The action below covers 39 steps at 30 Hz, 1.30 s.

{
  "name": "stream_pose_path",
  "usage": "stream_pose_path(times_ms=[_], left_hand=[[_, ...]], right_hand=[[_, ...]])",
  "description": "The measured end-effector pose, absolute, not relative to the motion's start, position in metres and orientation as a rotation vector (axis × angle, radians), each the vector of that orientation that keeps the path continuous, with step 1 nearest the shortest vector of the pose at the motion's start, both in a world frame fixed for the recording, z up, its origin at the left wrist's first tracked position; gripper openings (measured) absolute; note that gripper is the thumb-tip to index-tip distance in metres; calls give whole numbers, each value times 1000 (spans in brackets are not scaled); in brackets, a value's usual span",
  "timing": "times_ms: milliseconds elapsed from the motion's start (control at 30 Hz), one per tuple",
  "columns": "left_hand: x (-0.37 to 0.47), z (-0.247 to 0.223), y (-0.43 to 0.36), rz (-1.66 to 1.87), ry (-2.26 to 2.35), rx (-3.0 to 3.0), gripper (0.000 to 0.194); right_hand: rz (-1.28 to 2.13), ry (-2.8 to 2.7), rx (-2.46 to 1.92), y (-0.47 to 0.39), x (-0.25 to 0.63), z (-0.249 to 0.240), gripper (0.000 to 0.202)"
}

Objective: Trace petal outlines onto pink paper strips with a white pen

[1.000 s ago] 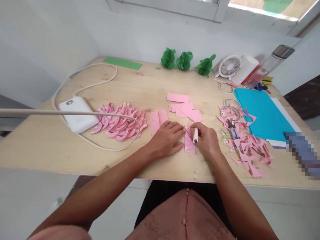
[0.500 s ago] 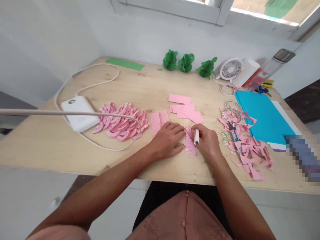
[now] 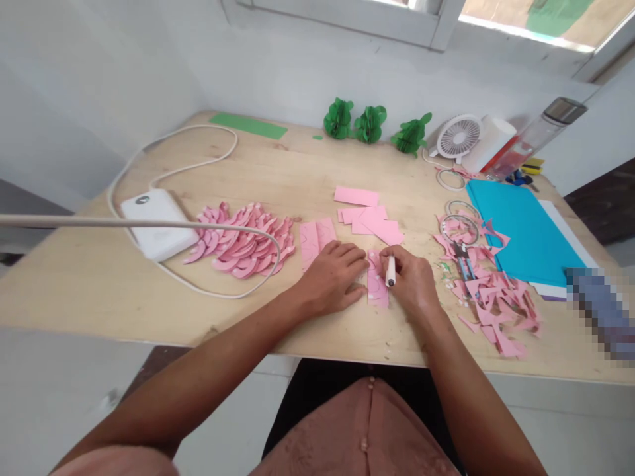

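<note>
My right hand grips a white pen over a pink paper strip with curved lines drawn on it. Resting flat at the strip's left edge, my left hand has its fingers apart and holds nothing. Two pink strips with drawn curves lie beyond my left hand. Farther back are several plain pink strips. To the left is a pile of curved pink cutouts. The pen's tip is hidden by my right hand.
A white power bank with a looping cable is at the left. Pink scraps, cutters, a blue folder and a blurred phone-like object lie right. Green paper shapes, a fan and a bottle stand at the back.
</note>
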State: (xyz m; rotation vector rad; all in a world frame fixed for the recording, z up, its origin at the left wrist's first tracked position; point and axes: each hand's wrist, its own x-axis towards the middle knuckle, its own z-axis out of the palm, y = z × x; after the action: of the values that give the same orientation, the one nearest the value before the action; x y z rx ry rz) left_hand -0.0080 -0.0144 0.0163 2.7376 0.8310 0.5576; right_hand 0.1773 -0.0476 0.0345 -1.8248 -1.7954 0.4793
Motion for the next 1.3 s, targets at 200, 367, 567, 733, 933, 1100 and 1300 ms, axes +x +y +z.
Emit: stream_pose_path(times_ms=[200, 367, 567, 733, 933, 1100, 1300], left_hand=[[-8, 16, -14, 557, 829, 2739, 25], [-9, 15, -13, 554, 824, 2748, 27], [-9, 14, -13, 554, 827, 2751, 27], [-9, 14, -13, 553, 827, 2749, 27], [-9, 15, -13, 546, 827, 2751, 29], [-8, 13, -13, 555, 828, 2750, 27], [-8, 13, -12, 565, 821, 2753, 28]], right_hand=[[463, -1799, -1828, -48, 176, 36, 18], [475, -1799, -1815, -48, 177, 34, 16], [480, -1792, -1823, -48, 178, 33, 17], [484, -1796, -1827, -48, 177, 36, 13], [471, -1788, -1839, -47, 177, 35, 15], [453, -1800, -1838, -47, 178, 33, 15], [468, -1798, -1840, -48, 178, 34, 15]])
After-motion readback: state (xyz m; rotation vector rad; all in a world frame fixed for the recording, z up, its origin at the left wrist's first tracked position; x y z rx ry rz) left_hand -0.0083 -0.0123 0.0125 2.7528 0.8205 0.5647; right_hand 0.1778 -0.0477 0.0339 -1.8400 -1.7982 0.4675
